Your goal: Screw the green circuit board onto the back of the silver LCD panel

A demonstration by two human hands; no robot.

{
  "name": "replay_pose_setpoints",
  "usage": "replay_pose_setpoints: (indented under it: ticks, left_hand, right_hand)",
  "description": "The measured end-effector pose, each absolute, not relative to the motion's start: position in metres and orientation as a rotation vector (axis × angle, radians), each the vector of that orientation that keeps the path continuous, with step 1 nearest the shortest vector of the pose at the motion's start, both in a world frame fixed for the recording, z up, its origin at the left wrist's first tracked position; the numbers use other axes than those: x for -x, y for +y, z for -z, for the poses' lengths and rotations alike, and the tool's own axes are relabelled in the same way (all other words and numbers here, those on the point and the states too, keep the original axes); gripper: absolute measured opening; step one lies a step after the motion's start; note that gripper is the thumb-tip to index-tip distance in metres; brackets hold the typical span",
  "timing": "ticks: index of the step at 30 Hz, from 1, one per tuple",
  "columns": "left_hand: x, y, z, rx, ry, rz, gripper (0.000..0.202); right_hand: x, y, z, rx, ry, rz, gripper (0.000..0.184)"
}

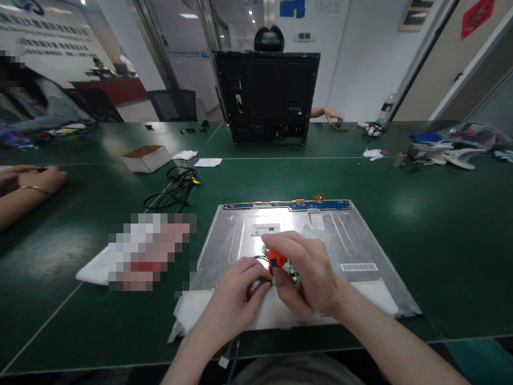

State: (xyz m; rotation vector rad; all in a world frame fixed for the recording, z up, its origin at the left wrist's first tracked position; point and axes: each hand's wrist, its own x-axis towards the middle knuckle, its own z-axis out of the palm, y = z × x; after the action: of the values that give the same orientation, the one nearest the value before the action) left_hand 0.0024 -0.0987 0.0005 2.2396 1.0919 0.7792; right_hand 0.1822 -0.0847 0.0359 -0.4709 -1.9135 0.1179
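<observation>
Nearest on my feed: a white connector [224, 362] on a lead hanging past the table's near edge. Then the hands. Left hand [236, 294]: thumb and forefinger pinching a black lead [252, 290], as far as I can tell. Right hand [310, 270]: fingers curled, thumb opposed, pinching an orange piece [276, 258] right over a small green circuit board [295, 276]. That board sits on the near middle part of the metal panel [390, 297], mostly covered by the hands.

Step, my call: close work at the board, lead steadied left, orange piece worked right. Next move, I'd judge, calls for a firm left pinch and small, controlled right-hand motion, keeping pressure off the panel.

Orientation: panel lies flat, long axis seemingly left to right, blue strip board [332, 205] along its far edge. Orange piece looks roughly upright, but fingers hide its ends; I can't tell which way it points. Board's axis: also can't tell.

Beyond: coiled black cable [172, 190] left, open white box [146, 160], then the black display housing [272, 96] standing upright, a co-worker's hand [332, 116] just right of it.
</observation>
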Motion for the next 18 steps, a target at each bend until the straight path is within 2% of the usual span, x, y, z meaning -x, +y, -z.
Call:
replay_pose_setpoints:
  ticks: [8,18]
  left_hand:
    - [-0.0027,-0.0987,0.0003,-2.236,1.079,-0.788,0.014]
    - [-0.0009,-0.0992,0.0053,-2.229,1.135,-0.768,0.014]
  right_hand:
    - [-0.1807,-0.0858,-0.0347,0.544,-1.895,-0.013,0.046]
    - [-0.178,-0.0855,-0.0333,0.622,-1.86,0.068,0.028]
